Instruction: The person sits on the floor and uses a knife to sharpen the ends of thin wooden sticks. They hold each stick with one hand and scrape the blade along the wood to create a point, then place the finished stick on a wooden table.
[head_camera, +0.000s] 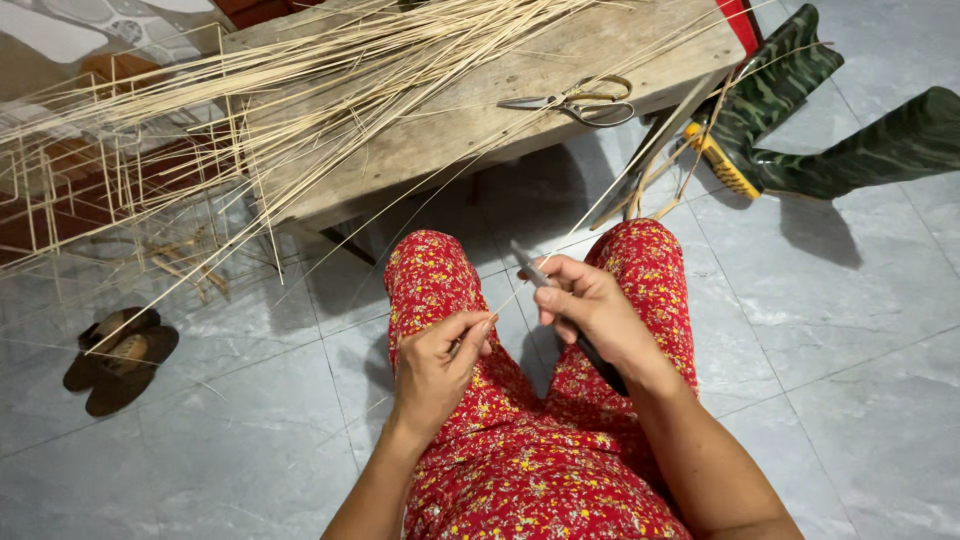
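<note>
Seated person, left hand (432, 368) pinching a thin bamboo strip (600, 205) near its lower end, right hand (590, 305) closed around a small knife (530, 265) with the blade set against the strip just above the left fingers; strip runs up and away toward the wooden surface (480, 120) beyond the hands, where loose strips (300, 80) and scissors (575, 100) lie. Risk as I judge it: blade sits close to the left fingertips, so a slip along the slender strip could nick them; too much pressure could snap the strip.

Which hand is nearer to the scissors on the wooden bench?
Right. The right hand is below the scissors, holding a knife; the left hand is lower and further left.
</note>
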